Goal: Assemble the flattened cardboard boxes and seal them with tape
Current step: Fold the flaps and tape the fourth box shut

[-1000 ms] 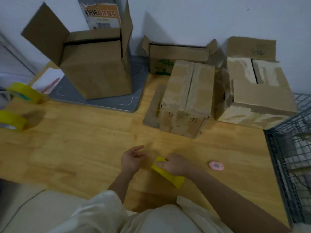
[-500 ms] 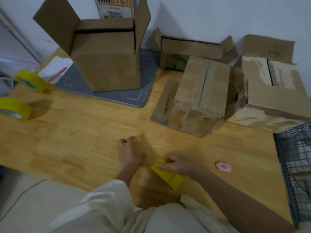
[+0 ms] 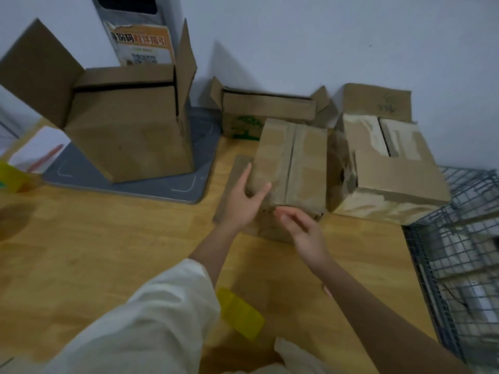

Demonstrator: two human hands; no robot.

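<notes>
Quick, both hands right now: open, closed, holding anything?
Left hand: open, fingers spread against the left side of the middle box.
Right hand: open, fingers loosely bent, at the box's near end, holding nothing.

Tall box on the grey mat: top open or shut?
Open. The tall cardboard box on the grey mat has its left and right top flaps raised, with a dark gap along the top edge.

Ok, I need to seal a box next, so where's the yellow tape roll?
In the head view the yellow tape roll lies on the wooden table near its front edge, between the person's two forearms, untouched.
</notes>
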